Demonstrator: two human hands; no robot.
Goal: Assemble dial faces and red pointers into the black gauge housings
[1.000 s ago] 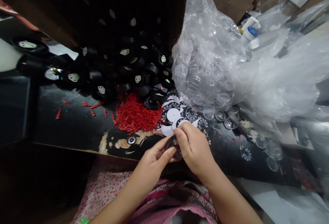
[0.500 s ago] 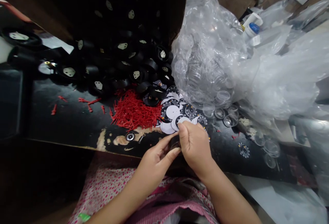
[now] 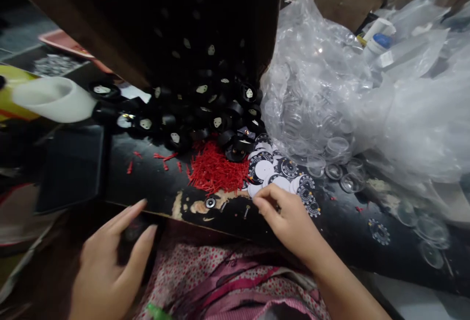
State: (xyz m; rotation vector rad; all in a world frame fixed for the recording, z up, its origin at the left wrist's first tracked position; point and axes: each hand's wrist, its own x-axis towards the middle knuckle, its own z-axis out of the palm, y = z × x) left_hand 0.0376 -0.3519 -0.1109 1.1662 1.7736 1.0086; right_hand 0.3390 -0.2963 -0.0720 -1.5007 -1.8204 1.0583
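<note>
Black and round, a small part (image 3: 134, 232) sits under the fingers of the left hand (image 3: 110, 261), down low by the near edge of the table (image 3: 154, 183). The picture is dark and blurry there, so I cannot tell if the hand grips the part or only lies over it. The right hand (image 3: 290, 217) reaches onto the table with curled fingers. Its fingertips touch the heap of dials (image 3: 279, 175), little round discs, some white, some printed black. It looks to be picking one, but no disc is lifted yet.

Just left of the dials lies a heap of thin red pins (image 3: 215, 170), with a few loose ones farther left. A small metal ring (image 3: 210, 203) lies alone near the table edge. Behind the pins is a big pile of black parts (image 3: 205, 114) with pale tabs. To the right a clear bag (image 3: 330, 99) bulges with clear caps (image 3: 340, 163), and some have spilled out beside the dials.

All the heaps look full. I would guess a great many parts are left to put together, and I see no finished ones.
</note>
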